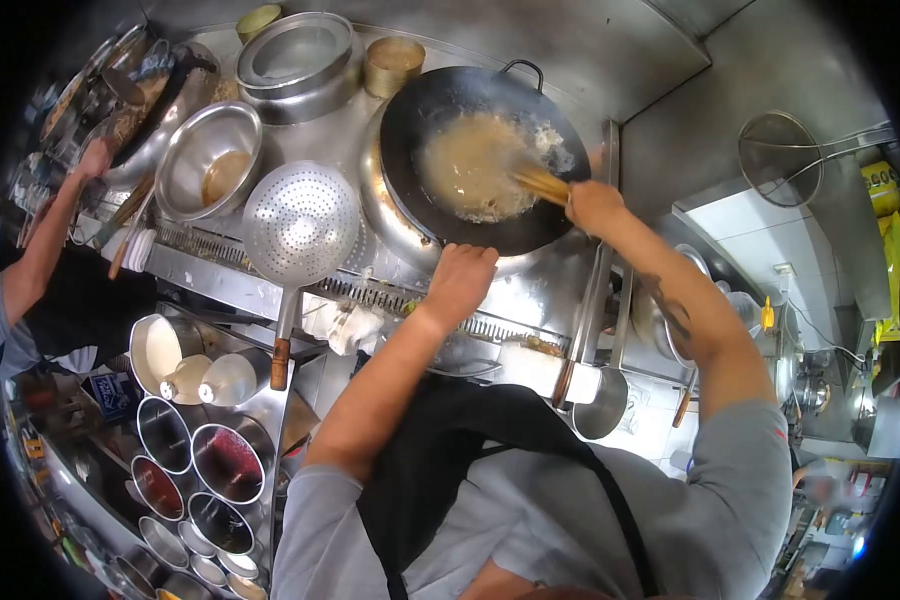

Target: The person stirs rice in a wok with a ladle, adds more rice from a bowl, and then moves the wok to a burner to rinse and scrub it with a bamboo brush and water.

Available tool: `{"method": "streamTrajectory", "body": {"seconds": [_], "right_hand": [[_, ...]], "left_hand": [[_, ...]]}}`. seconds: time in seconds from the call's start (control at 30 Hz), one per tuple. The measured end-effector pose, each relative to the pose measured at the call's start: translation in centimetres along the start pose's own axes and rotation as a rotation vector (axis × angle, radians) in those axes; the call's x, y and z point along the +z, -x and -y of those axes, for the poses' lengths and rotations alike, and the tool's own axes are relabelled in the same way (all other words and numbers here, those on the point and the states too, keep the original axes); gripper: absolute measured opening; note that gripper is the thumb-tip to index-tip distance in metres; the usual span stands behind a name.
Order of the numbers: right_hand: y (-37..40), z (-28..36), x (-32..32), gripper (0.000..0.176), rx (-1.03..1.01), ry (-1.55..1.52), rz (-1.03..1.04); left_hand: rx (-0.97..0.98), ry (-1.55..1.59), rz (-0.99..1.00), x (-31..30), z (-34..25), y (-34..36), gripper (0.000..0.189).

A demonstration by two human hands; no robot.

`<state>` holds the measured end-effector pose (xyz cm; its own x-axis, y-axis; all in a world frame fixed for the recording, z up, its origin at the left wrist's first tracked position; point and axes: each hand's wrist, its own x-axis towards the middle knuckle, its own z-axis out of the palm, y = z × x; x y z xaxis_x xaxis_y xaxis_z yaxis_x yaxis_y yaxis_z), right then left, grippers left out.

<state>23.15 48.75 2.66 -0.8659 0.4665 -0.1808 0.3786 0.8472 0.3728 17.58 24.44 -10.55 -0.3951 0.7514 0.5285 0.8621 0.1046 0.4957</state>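
Observation:
A black wok (408, 135) sits on the range in front of me, with cloudy brownish liquid (465, 160) and pale foamy bits in it. My right hand (595, 208) is closed around a bamboo wok brush (542, 184), whose far end is blurred over the liquid. At the wok's near edge, my left hand (465, 268) is closed on the rim or handle; the exact grip is hidden under the fingers. A perforated strainer ladle (302, 222) with a wooden handle lies left of the wok, its handle reaching past the range's front edge.
A metal bowl (210, 150) and a stacked pot (300, 60) stand left of the wok. Several sauce containers (228, 460) fill the lower left. Another person's arm (55, 215) works at a wok on the far left. A wire skimmer (780, 158) hangs at right.

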Motion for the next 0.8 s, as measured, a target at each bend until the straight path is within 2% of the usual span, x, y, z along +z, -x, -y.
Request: {"method": "streamTrajectory", "body": {"seconds": [0.07,0.1,0.2,0.33,0.43,0.53,0.63,0.8], "right_hand": [[-4.3,-1.3,1.8,0.028,-0.018,-0.021,-0.119],[-6.0,-0.5,2.3,0.033,0.053,-0.105,-0.122],[-3.7,0.2,6.3,0.036,0.024,-0.131,-0.193],[-3.2,-2.4,3.3,0.032,0.076,-0.172,-0.161],[-9.5,0.3,1.7,0.040,0.113,-0.353,-0.249],[-11.6,5.7,-0.1,0.038,0.012,-0.472,-0.183],[-10.0,9.7,-0.5,0.038,-0.071,-0.479,-0.139],[-2.6,11.2,-0.9,0.032,-0.175,-0.410,-0.122]], "left_hand": [[0.009,0.007,-0.029,0.1,0.0,-0.4,0.008],[0.011,0.013,-0.035,0.2,-0.2,-0.1,0.008],[0.005,0.002,-0.002,0.4,-0.3,0.0,0.008],[0.032,0.038,-0.039,-1.1,0.1,0.3,0.010],[0.045,0.085,-0.038,-1.2,0.3,0.2,0.010],[0.035,0.048,-0.020,-0.8,0.4,0.2,0.010],[0.038,0.016,-0.019,-0.4,0.2,0.0,0.009],[0.015,0.013,-0.005,-0.7,-0.1,0.0,0.009]]}}
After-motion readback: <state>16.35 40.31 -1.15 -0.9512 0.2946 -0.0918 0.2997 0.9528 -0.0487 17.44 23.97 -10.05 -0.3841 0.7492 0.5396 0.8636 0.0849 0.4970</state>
